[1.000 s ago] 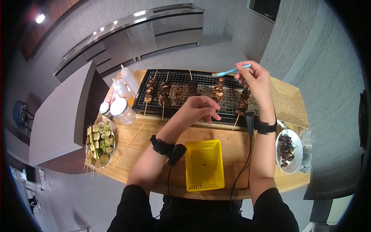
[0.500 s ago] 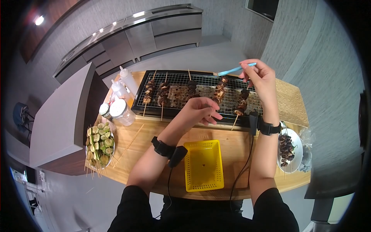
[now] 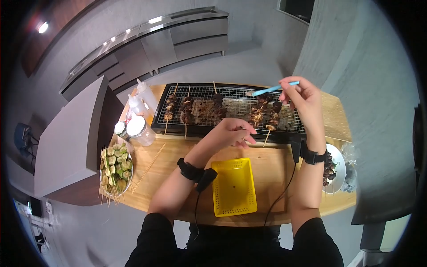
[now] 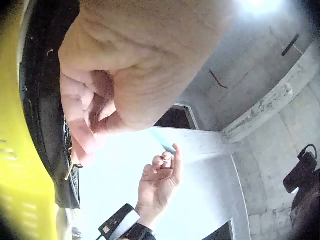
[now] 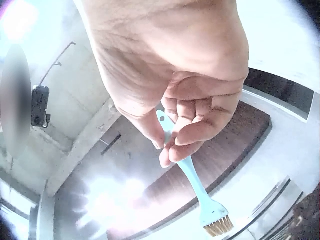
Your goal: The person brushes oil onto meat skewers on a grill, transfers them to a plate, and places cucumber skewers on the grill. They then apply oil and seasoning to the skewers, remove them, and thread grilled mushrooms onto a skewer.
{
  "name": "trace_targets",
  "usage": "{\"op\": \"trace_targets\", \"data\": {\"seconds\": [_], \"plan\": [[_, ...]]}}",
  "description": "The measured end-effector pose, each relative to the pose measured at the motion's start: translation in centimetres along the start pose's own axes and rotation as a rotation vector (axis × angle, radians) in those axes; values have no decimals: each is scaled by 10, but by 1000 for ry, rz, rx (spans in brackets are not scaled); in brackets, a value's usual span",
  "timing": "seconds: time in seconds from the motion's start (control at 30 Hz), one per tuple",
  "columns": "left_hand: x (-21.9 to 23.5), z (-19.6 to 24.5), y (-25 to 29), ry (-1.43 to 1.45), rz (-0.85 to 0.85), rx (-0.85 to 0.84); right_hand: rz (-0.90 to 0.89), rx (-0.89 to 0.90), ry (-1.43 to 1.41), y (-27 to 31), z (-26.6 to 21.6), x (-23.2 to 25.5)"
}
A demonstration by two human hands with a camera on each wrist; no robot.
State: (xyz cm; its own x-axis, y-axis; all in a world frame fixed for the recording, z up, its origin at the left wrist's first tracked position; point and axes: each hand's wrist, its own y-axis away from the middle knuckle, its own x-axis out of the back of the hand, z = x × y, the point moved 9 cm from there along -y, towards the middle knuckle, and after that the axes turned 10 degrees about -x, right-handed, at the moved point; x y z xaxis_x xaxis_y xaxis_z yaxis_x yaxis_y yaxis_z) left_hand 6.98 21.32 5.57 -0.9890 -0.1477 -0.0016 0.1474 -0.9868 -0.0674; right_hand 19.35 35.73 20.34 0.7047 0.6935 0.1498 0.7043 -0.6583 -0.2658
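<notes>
In the head view my left hand [image 3: 232, 133] is at the grill's near edge, thumb and fingers pinched together at the lower end of a meat skewer [image 3: 256, 115]; the hand hides most of that stick. A short bit of stick [image 4: 69, 171] shows by the fingertips in the left wrist view. My right hand [image 3: 303, 100], raised over the grill's right part, pinches a light blue brush [image 3: 275, 88] by its handle. The brush's bristles [image 5: 219, 226] point down-left over the upper end of the skewer in the head view; contact is unclear.
Other skewers lie on the grill [image 3: 202, 127], one [image 3: 273, 116] close right of the pinched one. White bottles [image 3: 146, 92] and a jar [image 3: 140, 130] stand left, above plated zucchini skewers [image 3: 116, 167]. A yellow basket [image 3: 234, 189] sits in front; a plate [image 3: 340, 171] of dark skewers is right.
The pinched skewer's upper end has swung right, towards its neighbour. My right hand and the brush have shifted right and slightly down. The left hand has barely moved.
</notes>
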Motion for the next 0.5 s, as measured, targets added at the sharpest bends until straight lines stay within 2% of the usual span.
{"op": "trace_targets", "data": {"seconds": [0.13,0.23,0.33,0.5], "plan": [[-9,-8,0,40,-47,54,14,11,-3,14,9,24],[-19,0,-1,82,-91,-21,39,-36,16,18,18,40],[-23,14,2,101,-37,31,50,-27,-10,18,14,45],[-21,7,6,245,104,-4,-2,-6,-16,15,7,46]]}}
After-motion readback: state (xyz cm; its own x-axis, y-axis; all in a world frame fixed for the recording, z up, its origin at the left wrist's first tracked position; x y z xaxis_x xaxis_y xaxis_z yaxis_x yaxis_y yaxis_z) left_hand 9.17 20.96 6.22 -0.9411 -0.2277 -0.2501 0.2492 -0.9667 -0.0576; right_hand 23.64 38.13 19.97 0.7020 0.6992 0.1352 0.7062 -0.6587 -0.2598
